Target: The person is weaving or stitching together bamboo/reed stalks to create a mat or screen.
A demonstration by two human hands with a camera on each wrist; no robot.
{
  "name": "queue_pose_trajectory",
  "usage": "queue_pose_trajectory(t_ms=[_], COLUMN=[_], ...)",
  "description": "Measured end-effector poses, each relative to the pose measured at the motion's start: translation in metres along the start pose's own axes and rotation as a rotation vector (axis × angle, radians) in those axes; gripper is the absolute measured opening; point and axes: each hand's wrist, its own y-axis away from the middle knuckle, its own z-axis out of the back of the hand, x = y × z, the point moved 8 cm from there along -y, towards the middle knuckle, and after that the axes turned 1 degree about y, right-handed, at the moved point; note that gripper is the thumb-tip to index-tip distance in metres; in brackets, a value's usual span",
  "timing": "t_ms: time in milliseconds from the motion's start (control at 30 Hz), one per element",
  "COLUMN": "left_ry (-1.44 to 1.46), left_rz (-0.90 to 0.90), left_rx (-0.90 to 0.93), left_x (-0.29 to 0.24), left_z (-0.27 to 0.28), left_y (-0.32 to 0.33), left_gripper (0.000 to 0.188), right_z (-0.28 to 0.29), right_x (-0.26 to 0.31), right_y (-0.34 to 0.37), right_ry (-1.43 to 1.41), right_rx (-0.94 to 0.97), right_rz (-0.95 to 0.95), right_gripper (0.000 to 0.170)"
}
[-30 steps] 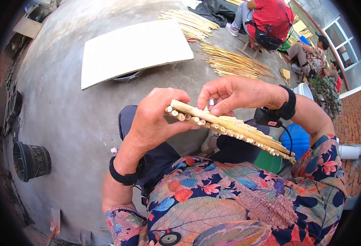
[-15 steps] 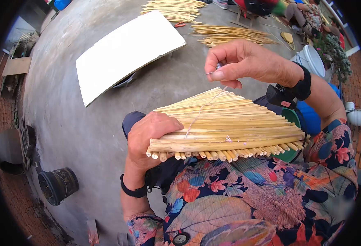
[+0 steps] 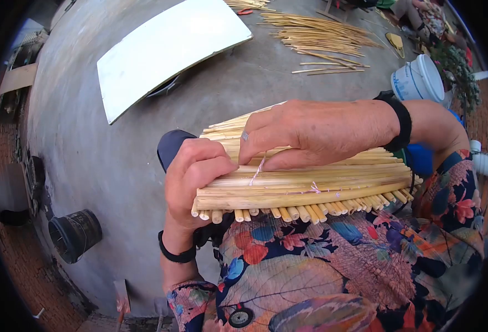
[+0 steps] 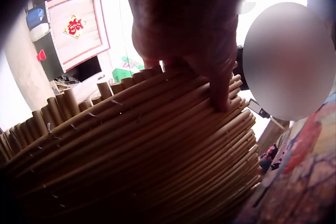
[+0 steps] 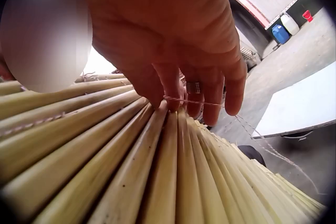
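Observation:
A mat of pale plant stalks (image 3: 310,185), stitched with pink-and-white thread (image 3: 258,169), lies over the person's lap. The left hand (image 3: 197,177) grips its left corner, fingers on top; in the left wrist view, a finger lies along the packed stalks (image 4: 173,113). Over the mat, the right hand (image 3: 316,133) has its fingers curled down, thumb and fingertips close together at the stalks, right beside the left hand. The needle seen earlier is hidden by these fingers. Thread (image 5: 197,101) crosses them in the right wrist view, and a metal ring thimble (image 5: 194,87) sits on one finger.
A white board (image 3: 172,47) stands raised off the concrete floor ahead. Loose stalks (image 3: 321,36) lie beyond it to the right. A white bucket (image 3: 419,78) is at the right, a black bucket (image 3: 75,235) at the left. Another person (image 3: 429,16) sits at the far right.
The mat has tilted from edge-on to show its top. The right hand rose with needle and thread, then came down onto the stalks beside the left hand, which keeps its grip.

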Motion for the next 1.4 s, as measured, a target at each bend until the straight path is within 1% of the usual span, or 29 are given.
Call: queue_pose_trajectory(t_ms=[100, 133, 167, 200, 233, 300, 367, 433, 467, 500, 533, 567, 600, 700, 767, 833, 867, 900, 933, 967, 1000, 1033, 1100, 1133, 1167, 1233, 1300, 1367, 1400], left_ry=[-0.028, -0.018, -0.054, -0.008, 0.055, -0.001, 0.128, 0.219, 0.181, 0.147, 0.147, 0.117, 0.084, 0.212, 0.185, 0.158, 0.12, 0.078, 0.078, 0.047, 0.015, 0.037, 0.173, 0.188, 0.19, 0.244, 0.253, 0.294, 0.29], left_rz=[-0.02, -0.041, -0.037, -0.024, -0.004, -0.019, 0.029, 0.037, 0.022, 0.009, 0.01, -0.023, -0.057, 0.019, 0.004, -0.005, -0.017, -0.029, -0.029, -0.018, -0.008, 0.004, -0.025, -0.108, -0.106, -0.205, -0.216, -0.269, -0.286], left_rx=[-0.099, -0.075, -0.157, -0.142, -0.102, -0.125, -0.144, -0.119, -0.075, -0.029, -0.028, 0.05, 0.133, 0.095, 0.107, 0.111, 0.122, 0.131, 0.131, 0.168, 0.197, 0.211, 0.134, 0.145, 0.146, 0.216, 0.187, 0.105, 0.126], left_x=[-0.01, -0.011, -0.014, -0.011, -0.008, -0.008, -0.002, 0.0, 0.0, 0.0, 0.0, -0.004, -0.008, 0.0, -0.001, -0.003, -0.007, -0.01, -0.014, -0.017, -0.017, -0.017, -0.015, -0.029, -0.028, -0.034, -0.031, -0.031, -0.032], left_z=[0.007, 0.007, 0.011, 0.011, 0.008, 0.009, 0.008, 0.009, 0.007, 0.005, 0.01, 0.008, 0.004, -0.001, -0.002, -0.002, -0.002, -0.002, -0.001, -0.002, -0.004, -0.008, -0.005, -0.006, -0.007, -0.014, -0.013, -0.008, -0.007], left_y=[-0.004, -0.005, 0.001, -0.001, -0.006, -0.005, -0.006, -0.008, -0.009, -0.009, -0.01, -0.009, -0.007, -0.005, -0.006, -0.008, -0.012, -0.015, -0.016, -0.017, -0.017, -0.013, -0.009, -0.014, -0.013, -0.003, 0.002, 0.004, 0.0], left_gripper=[0.05, 0.059, 0.059, 0.06, 0.061, 0.067, 0.071, 0.074, 0.074, 0.073, 0.073, 0.071, 0.069, 0.066, 0.064, 0.063, 0.057, 0.05, 0.05, 0.042, 0.034, 0.034, 0.047, 0.039, 0.039, 0.031, 0.027, 0.025, 0.023], right_z=[-0.009, -0.007, -0.004, -0.002, 0.002, 0.026, 0.03, 0.022, 0.014, 0.015, 0.021, 0.021, 0.02, 0.031, 0.029, 0.05, 0.046, 0.041, 0.033, 0.026, 0.026, 0.02, 0.015, 0.006, 0.006, -0.002, -0.003, 0.0, 0.004], right_x=[0.01, 0.01, 0.014, 0.018, 0.016, 0.009, 0.013, 0.002, -0.011, -0.011, -0.002, 0.008, 0.005, 0.017, 0.011, 0.013, 0.013, 0.016, 0.021, 0.025, 0.021, 0.025, 0.041, 0.048, 0.046, 0.037, 0.038, 0.043, 0.049], right_y=[-0.013, -0.007, -0.01, -0.012, -0.009, -0.013, -0.014, -0.01, 0.001, 0.001, -0.005, -0.007, -0.004, 0.0, 0.0, -0.009, -0.017, -0.021, -0.024, -0.027, -0.028, -0.027, -0.03, -0.028, -0.027, -0.024, -0.028, -0.031, -0.032], right_ry=[0.092, 0.216, 0.38, 0.449, 0.447, -0.018, 0.048, -0.676, -0.704, -0.702, -0.364, -0.026, 0.01, 0.032, 0.031, -0.444, -0.713, -0.72, -0.812, -0.917, -0.89, -0.908, -1.061, -1.145, -1.147, -1.148, -1.167, -0.961, -0.968], right_rx=[0.088, 0.053, 0.091, 0.125, 0.126, -0.049, -0.031, 0.012, 0.097, 0.098, 0.146, 0.188, 0.205, 0.259, 0.259, -0.094, -0.255, -0.261, -0.186, -0.131, -0.201, -0.217, -0.23, -0.248, -0.249, -0.194, -0.237, -0.17, -0.177], right_rz=[-0.046, -0.06, -0.038, -0.038, -0.039, -0.143, -0.121, -0.324, -0.568, -0.569, -0.38, -0.189, -0.17, -0.177, -0.215, 0.043, 0.025, 0.024, 0.037, 0.05, 0.024, 0.009, -0.033, -0.073, -0.075, -0.172, -0.195, -0.21, -0.219], right_gripper=[0.016, 0.016, 0.015, 0.009, 0.009, 0.011, 0.013, 0.015, 0.022, 0.022, 0.018, 0.016, 0.016, 0.017, 0.017, 0.028, 0.033, 0.033, 0.031, 0.029, 0.029, 0.029, 0.03, 0.031, 0.031, 0.032, 0.033, 0.034, 0.034])
